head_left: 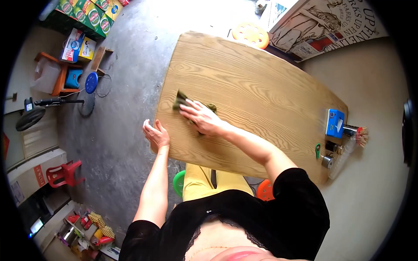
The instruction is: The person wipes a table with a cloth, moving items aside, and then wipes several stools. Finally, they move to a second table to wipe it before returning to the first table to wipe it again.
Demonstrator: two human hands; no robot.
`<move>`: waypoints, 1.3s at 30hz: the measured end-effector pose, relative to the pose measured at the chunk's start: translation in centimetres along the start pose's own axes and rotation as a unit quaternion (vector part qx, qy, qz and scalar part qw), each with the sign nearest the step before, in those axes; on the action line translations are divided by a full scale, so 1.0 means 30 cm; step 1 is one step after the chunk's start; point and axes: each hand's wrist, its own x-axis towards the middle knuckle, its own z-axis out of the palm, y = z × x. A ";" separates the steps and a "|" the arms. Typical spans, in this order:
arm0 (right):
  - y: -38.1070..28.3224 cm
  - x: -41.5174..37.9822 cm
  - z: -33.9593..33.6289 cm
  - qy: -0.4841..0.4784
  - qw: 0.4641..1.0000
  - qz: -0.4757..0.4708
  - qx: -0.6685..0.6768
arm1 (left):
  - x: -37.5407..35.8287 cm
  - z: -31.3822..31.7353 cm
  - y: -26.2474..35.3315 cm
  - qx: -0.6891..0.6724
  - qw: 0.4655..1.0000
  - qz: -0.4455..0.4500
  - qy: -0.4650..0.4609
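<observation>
My right hand (203,119) presses a dark green cloth (179,100) onto the wooden tabletop (244,82), near its left side. Bunched folds of the cloth show past the fingertips and beside the knuckles. At the table's left edge is my left hand (157,135), thumb and fingers apart and slightly curled, with nothing in it. The tabletop has a light brown grain and angled corners.
Along the right end stand a blue tissue box (335,123), a container of red-tipped sticks (360,135), a green-handled tool (318,150) and a metal tin (328,162). An orange stool (250,35) touches the far side in this view. A blue-topped stool (91,82) stands left.
</observation>
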 end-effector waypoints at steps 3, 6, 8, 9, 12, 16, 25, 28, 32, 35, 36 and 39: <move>0.101 0.031 -0.101 -0.074 0.997 -0.011 0.033 | 0.000 0.000 0.004 -0.003 1.000 -0.016 -0.017; 0.407 0.277 -0.112 0.052 0.979 0.069 -0.182 | -0.009 -0.021 0.034 0.020 0.997 -0.041 -0.054; 0.578 0.552 -0.114 0.073 0.945 0.227 -0.224 | 0.004 -0.021 0.018 0.031 0.997 -0.035 -0.058; 0.636 0.551 -0.079 0.076 0.946 0.212 -0.233 | -0.005 -0.022 0.034 0.033 0.996 -0.041 -0.067; 0.578 0.664 -0.020 0.052 0.910 0.288 -0.293 | -0.009 -0.028 0.049 0.026 0.995 -0.048 -0.078; 0.064 0.395 0.107 -0.043 0.975 0.152 -0.153 | -0.039 0.007 0.041 0.067 0.988 -0.064 -0.122; 0.199 -0.096 -0.091 0.124 0.906 0.320 -0.247 | 0.008 -0.049 -0.005 -0.021 0.947 -0.062 -0.313; 0.169 -0.352 -0.112 0.281 0.739 0.518 -0.327 | 0.081 -0.035 -0.160 -0.254 0.805 -0.082 -0.530; -0.133 -0.340 0.105 0.268 0.674 0.580 -0.370 | 0.237 -0.110 -0.323 -0.248 0.806 -0.030 -0.537; -0.595 0.024 0.475 0.048 0.784 0.568 -0.245 | 0.343 -0.185 -0.599 -0.208 0.797 -0.215 -0.525; -0.592 0.130 0.513 0.087 0.840 0.499 -0.192 | 0.398 -0.218 -0.716 -0.183 0.807 -0.235 -0.509; -0.415 0.250 0.399 0.104 0.849 0.472 -0.212 | 0.532 -0.285 -0.692 -0.160 0.841 -0.112 -0.504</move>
